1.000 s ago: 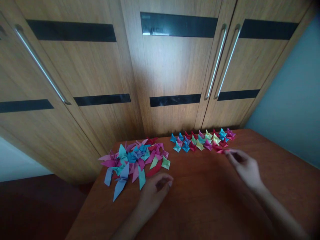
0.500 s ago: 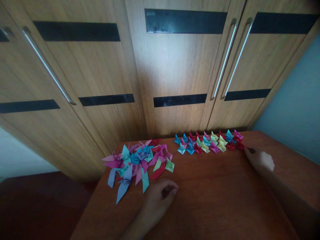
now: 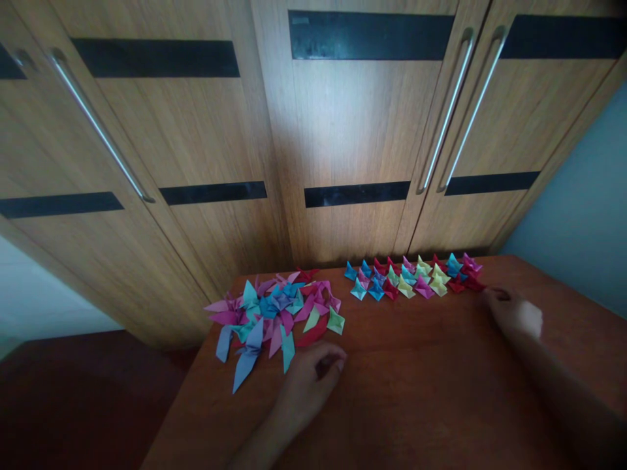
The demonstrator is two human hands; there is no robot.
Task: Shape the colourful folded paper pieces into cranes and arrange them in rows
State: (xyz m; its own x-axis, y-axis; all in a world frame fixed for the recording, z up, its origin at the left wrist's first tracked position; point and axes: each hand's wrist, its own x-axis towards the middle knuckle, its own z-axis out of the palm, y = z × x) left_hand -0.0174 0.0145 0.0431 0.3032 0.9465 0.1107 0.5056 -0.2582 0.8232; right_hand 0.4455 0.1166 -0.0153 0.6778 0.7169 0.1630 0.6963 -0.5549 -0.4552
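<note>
My right hand (image 3: 513,313) is at the right end of the rows of small folded paper pieces (image 3: 406,287), fingertips pinched at the pointed tip of a red origami piece (image 3: 474,282). Its grip is partly hidden by the fingers. Over the table's near left part hovers my left hand (image 3: 311,378), its thumb and index finger curled together with nothing visible in them. Just beyond it lies a loose pile of folded paper cranes (image 3: 269,307) in pink, blue, teal and red. A pale green folded piece (image 3: 336,321) sits at the pile's right edge.
The brown wooden table (image 3: 416,378) stands against a wooden wardrobe (image 3: 343,124) with dark strips and long metal handles (image 3: 448,111). A bluish wall (image 3: 582,189) rises at the right. The table's left edge drops to a dark floor (image 3: 88,398).
The view has shifted slightly. My left hand is a little nearer the pile. My right hand stays by the red origami piece, with its fingertips slightly nearer me.
</note>
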